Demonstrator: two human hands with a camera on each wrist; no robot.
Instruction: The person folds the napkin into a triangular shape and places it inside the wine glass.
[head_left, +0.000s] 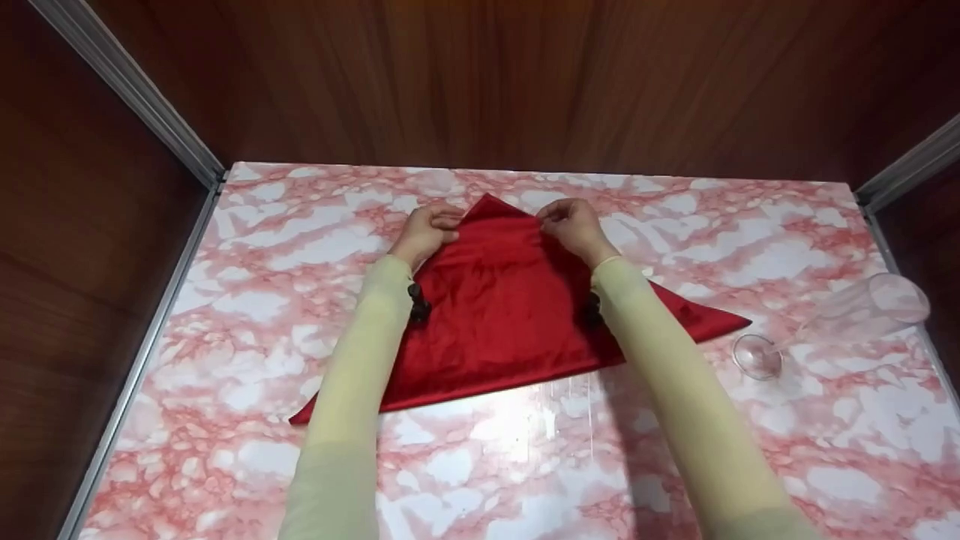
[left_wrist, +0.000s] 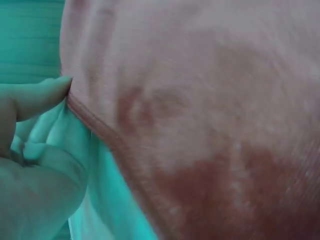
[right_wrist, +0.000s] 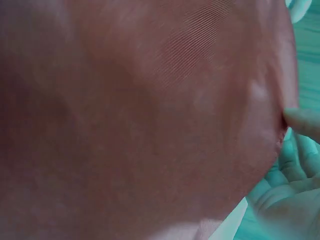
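A red cloth point(head_left: 495, 300) lies across the middle of the table point(head_left: 525, 465), its visible outline a broad triangle. The peak points away from the person, between and beyond the two hands; the long near edge slants, with one pointed corner at lower left and the other farther up at the right. The surface looks smooth and glossy, with soft creases through the middle, and a narrow hem shows in the left wrist view.

The left hand point(head_left: 429, 231) pinches the cloth's left slanting edge a little below the peak, thumb on the upper face and the other fingers bent under it. The right hand point(head_left: 576, 226) pinches the opposite edge in the same way, its thumb and fingertips pressed together on the fabric.

Both forearms reach forward from the near side and lean inward, in pale yellow sleeves point(head_left: 341, 375). A small black object point(head_left: 418, 302) sits at the inner side of the left wrist, and a dark one shows beside the right.

To the right of the cloth, near its corner, is a clear stemmed glass point(head_left: 874, 307). The tabletop is marbled pink and white; a dark wood-grain panel point(head_left: 510, 82) rises behind it.
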